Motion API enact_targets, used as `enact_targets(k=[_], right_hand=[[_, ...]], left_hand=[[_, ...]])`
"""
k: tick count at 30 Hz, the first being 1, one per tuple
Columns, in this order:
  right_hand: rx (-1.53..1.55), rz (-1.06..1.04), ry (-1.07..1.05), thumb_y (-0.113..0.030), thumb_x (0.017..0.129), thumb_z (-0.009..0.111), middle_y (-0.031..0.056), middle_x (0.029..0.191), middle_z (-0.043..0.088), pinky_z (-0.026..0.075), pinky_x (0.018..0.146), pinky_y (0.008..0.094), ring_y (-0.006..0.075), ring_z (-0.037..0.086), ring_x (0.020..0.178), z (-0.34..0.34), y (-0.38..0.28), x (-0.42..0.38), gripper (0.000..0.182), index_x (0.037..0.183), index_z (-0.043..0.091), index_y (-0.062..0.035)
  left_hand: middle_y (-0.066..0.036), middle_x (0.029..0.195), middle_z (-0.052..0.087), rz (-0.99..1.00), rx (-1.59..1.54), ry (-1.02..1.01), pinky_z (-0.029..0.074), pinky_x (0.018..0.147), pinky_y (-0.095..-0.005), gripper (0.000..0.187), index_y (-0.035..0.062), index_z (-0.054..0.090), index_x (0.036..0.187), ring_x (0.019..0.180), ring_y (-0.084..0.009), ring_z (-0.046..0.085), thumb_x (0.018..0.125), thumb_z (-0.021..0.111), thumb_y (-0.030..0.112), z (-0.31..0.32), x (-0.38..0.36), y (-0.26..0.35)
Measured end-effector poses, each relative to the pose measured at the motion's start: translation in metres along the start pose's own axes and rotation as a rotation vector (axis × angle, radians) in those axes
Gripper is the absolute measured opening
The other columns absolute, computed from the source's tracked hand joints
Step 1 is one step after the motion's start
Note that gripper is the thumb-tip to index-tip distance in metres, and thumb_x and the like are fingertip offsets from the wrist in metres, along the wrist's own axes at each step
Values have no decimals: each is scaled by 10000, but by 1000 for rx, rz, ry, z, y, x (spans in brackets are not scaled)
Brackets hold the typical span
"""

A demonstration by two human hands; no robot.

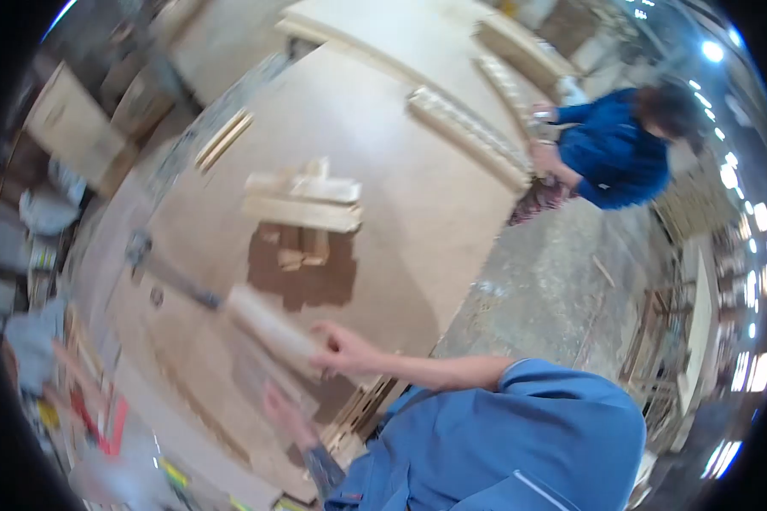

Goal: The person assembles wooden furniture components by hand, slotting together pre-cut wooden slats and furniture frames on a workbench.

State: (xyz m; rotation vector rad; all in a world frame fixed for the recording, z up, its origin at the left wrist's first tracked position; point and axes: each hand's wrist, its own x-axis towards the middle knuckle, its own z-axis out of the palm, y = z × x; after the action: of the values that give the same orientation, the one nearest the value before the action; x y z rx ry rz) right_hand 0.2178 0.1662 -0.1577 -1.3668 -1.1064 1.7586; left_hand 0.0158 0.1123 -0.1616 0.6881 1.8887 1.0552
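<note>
A worker in a light blue shirt [520, 439] stands over a broad wooden counter [400, 255], right forearm stretched nearly level across the near edge, elbow bent, the right hand [347, 350] curled with its fingers pinching the near end of a pale wooden piece [274, 325]. The left hand [288, 415] reaches up from below, beside the lower side of the piece, blurred; whether its fingers grip or merely touch cannot be told. The piece slants above the counter, its far end near a long dark tool [177, 281]. Beyond, stacked wood blocks [302, 204] lie at the top of a dark brown patch [337, 277], with a pair of narrow strips [223, 140] near the far edge. Across the counter, a co-worker in dark blue [614, 149] has both hands at the ends of long wooden bars [469, 136]. At left, beside a leaning panel [68, 115], sits a pale, bag-like bundle [49, 211], its contents hidden from view.
</note>
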Motion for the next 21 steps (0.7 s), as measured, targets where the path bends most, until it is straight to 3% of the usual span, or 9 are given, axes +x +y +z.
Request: enact_targets(k=[1, 3, 4, 7, 9, 14, 16, 20, 21], right_hand=[[-218, -11, 13, -354, 883, 717, 126, 886, 647, 521, 728, 339, 186, 645, 844, 8, 13, -4, 668, 1392, 424, -36], [-250, -92, 68, -372, 870, 703, 119, 849, 625, 509, 670, 354, 203, 611, 748, 32, 57, -5, 659, 1367, 449, -20], [-135, 41, -19, -369, 890, 661, 173, 945, 649, 533, 768, 382, 269, 655, 853, 39, 61, -9, 632, 1373, 449, -21], [-353, -81, 47, -389, 908, 616, 214, 1124, 633, 504, 903, 450, 327, 630, 1052, 52, 83, -3, 631, 1389, 443, -20], [-881, -83, 256, -441, 876, 626, 216, 1261, 584, 448, 984, 503, 374, 555, 1188, 60, 83, 4, 674, 1372, 460, -15], [-827, -103, 295, -432, 755, 724, 204, 1284, 557, 447, 987, 519, 385, 526, 1197, 89, 50, 17, 703, 1270, 502, -9], [-1020, -91, 269, -352, 708, 779, 200, 1317, 540, 482, 941, 513, 399, 533, 1196, 110, 60, 32, 698, 1247, 499, -8], [-901, -83, 333, -300, 647, 807, 205, 1221, 579, 490, 936, 495, 392, 552, 1157, 137, 82, 47, 654, 1172, 549, -7], [-779, -82, 288, -275, 653, 790, 210, 1180, 586, 491, 935, 490, 398, 560, 1129, 133, 78, 42, 588, 1125, 569, -4]], left_hand=[[-201, 1296, 569, 106, 67, 9, 441, 1017, -406, 520, -65, 503, 1351, 1175, -298, 554, 1045, 441, 351, -32, -1, -44], [-228, 1238, 582, -33, 66, 93, 434, 985, -405, 553, -94, 524, 1310, 1101, -323, 554, 1038, 459, 382, -63, -18, -75], [-232, 1208, 591, -78, 15, 191, 437, 965, -400, 563, -107, 531, 1289, 1067, -321, 554, 1035, 466, 391, -72, -23, -89], [-237, 1164, 606, 28, 123, 142, 449, 940, -386, 559, -90, 537, 1282, 1014, -317, 568, 1031, 474, 406, -100, -16, -118], [-246, 1162, 612, 35, 213, 58, 466, 919, -398, 570, -101, 530, 1275, 1008, -333, 589, 1013, 519, 405, -113, 11, -133], [-266, 1186, 622, 177, 509, 117, 482, 923, -443, 660, -79, 509, 1286, 1058, -399, 618, 919, 636, 455, -95, 10, -69], [-258, 1208, 624, 44, 769, -15, 470, 940, -473, 745, -35, 495, 1324, 1104, -423, 606, 843, 681, 502, -91, 17, -51], [-216, 1235, 633, 18, 602, -95, 476, 932, -470, 753, 14, 496, 1360, 1124, -393, 613, 821, 683, 506, -62, 32, -53], [-213, 1237, 634, 64, 592, 34, 487, 921, -464, 741, 20, 512, 1349, 1125, -393, 613, 813, 700, 496, -60, 33, -61]])
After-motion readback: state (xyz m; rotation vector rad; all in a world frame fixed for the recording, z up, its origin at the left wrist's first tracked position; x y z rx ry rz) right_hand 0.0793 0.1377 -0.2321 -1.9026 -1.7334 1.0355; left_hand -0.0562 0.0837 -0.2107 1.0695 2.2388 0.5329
